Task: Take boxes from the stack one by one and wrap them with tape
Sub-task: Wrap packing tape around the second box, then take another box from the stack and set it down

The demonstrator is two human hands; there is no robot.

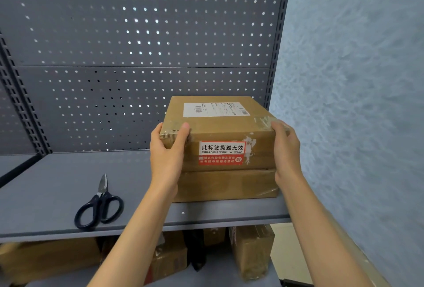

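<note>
Cardboard, brown and square-cornered: the top box sits on a second brown cardboard box, the two stacked at the right end of a grey metal shelf, close to the pale blue textured wall. The upper box carries a white shipping label on its lid and a red and white sticker with Chinese characters on its near face, with clear tape wrinkled over both near corners. The person's left hand clasps the near left corner, thumb lying on the lid and fingers wrapped round the side. The right hand grips the near right corner, its fingers curled over the top edge. Well to the left on the same shelf lies a pair of black-handled scissors, blades closed and pointing toward the grey perforated back panel. Under the shelf, more brown parcels stand on a lower level.
</note>
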